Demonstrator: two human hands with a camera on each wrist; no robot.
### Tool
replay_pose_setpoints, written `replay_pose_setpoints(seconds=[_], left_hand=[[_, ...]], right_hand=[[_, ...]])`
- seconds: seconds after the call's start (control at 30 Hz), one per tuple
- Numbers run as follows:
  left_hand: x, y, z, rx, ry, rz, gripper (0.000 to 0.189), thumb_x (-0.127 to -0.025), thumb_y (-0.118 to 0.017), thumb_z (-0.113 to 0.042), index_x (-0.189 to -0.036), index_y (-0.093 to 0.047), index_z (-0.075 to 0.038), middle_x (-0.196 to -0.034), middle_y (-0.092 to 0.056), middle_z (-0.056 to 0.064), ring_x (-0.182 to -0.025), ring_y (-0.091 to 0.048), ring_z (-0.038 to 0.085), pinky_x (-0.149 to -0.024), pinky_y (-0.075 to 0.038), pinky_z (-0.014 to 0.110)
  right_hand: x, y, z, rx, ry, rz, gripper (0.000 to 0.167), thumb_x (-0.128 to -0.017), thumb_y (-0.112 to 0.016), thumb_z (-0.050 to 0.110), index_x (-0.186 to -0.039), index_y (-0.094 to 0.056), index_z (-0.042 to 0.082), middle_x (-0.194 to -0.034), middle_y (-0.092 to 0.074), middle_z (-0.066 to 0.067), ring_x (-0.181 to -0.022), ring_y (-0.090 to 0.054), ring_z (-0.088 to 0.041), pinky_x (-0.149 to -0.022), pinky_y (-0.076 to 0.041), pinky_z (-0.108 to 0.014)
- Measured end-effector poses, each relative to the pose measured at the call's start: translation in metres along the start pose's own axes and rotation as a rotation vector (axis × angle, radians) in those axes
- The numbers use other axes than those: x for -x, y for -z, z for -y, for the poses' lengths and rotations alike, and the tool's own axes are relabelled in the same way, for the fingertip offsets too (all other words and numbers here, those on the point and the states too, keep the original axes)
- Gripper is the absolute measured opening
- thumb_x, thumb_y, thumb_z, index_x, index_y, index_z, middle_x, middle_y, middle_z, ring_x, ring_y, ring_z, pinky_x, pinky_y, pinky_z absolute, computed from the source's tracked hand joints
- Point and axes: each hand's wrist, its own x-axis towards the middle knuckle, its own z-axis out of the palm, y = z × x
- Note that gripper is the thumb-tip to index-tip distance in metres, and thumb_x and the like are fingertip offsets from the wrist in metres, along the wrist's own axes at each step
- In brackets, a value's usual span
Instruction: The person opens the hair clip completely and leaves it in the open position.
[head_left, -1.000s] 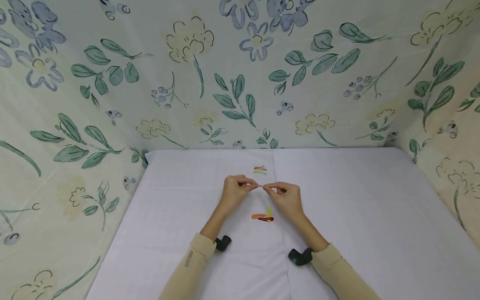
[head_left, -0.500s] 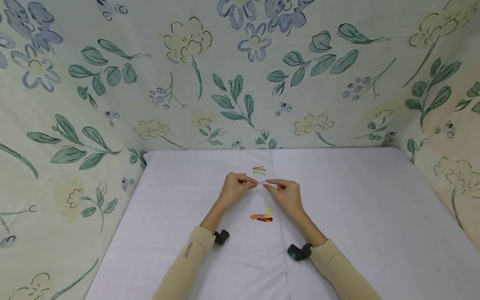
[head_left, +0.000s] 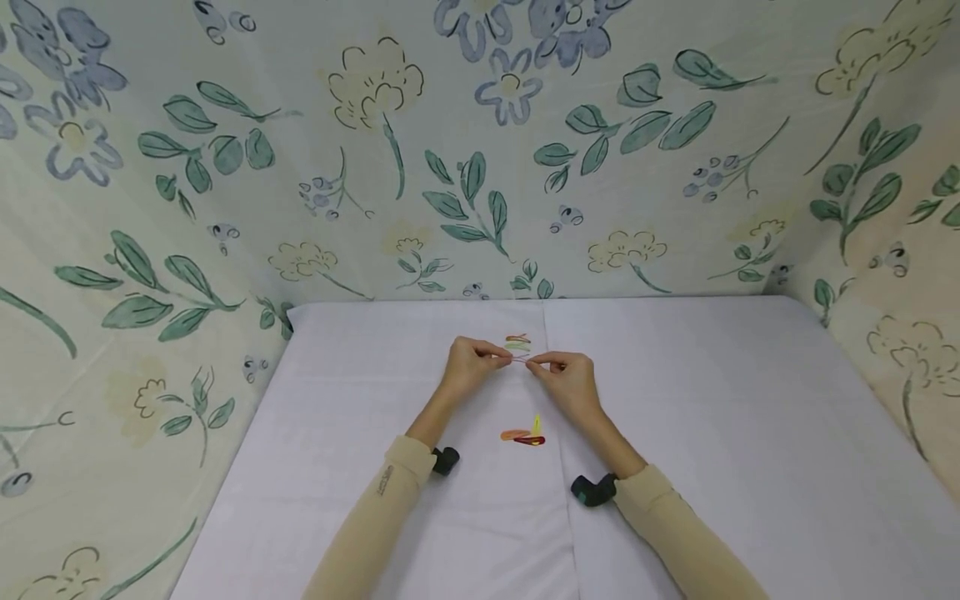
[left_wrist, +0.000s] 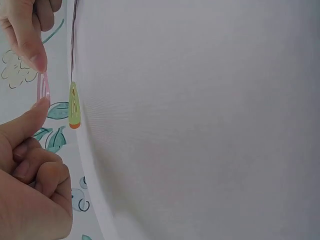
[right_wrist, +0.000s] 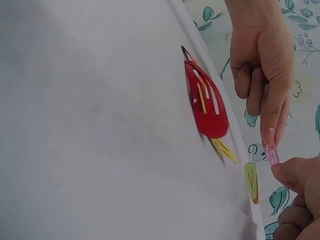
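Between my two hands is a pink snap hair clip [left_wrist: 44, 87], raised above the white cloth. My left hand [head_left: 467, 368] pinches one end of it between thumb and fingertips. The opposite end is pinched by my right hand [head_left: 572, 383]. In the head view the clip's thin strips look slightly spread apart. Right behind the clip lie a light green hair clip [head_left: 517, 346] and an orange one [head_left: 517, 337], close together. In the right wrist view the remaining fingers of both hands are curled in.
Closer to my body, a red hair clip [right_wrist: 207, 100] overlaps a yellow clip [head_left: 537, 426] and an orange clip [head_left: 512, 435]. A white cloth [head_left: 675, 400] with a crease covers the table. Flower-patterned fabric [head_left: 480, 167] hangs behind and at the sides.
Both hands have shifted a little away from my body, toward the green and orange clips. The pink clip's strips, seen as one line at first, now show apart.
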Motion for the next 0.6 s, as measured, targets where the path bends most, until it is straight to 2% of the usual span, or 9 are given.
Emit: replay_pose_setpoints(seconds=[0.3,0.5,0.6], left_hand=[[-0.014,-0.001,0.003,-0.088,0.108,-0.033,0.006,-0.083,-0.087,-0.01,-0.085,-0.084,-0.005,-0.092,-0.081,0.011,-0.075,-0.056,0.01,-0.065,-0.042,0.018],[-0.019,-0.001,0.009,-0.062,0.17,-0.012,0.003,-0.083,-0.086,-0.007,-0.086,-0.084,-0.007,-0.095,-0.081,0.009,-0.083,-0.061,0.012,-0.072,-0.044,0.021],[-0.021,-0.002,0.011,-0.055,0.182,-0.001,0.005,-0.082,-0.087,-0.008,-0.086,-0.084,-0.008,-0.097,-0.081,0.008,-0.091,-0.065,0.016,-0.08,-0.047,0.025]], right_hand=[[-0.015,-0.008,-0.009,0.028,-0.033,0.041,0.009,-0.087,-0.084,0.013,-0.089,-0.084,0.004,-0.053,-0.043,0.004,-0.05,-0.034,-0.005,-0.049,-0.025,-0.02],[-0.019,-0.011,-0.018,0.015,-0.036,0.038,0.009,-0.087,-0.084,0.013,-0.09,-0.084,0.005,-0.054,-0.046,0.004,-0.05,-0.037,-0.004,-0.049,-0.026,-0.022],[-0.02,-0.012,-0.02,0.024,-0.034,0.036,0.008,-0.087,-0.084,0.013,-0.09,-0.084,0.005,-0.055,-0.048,0.003,-0.052,-0.039,-0.006,-0.05,-0.027,-0.022]])
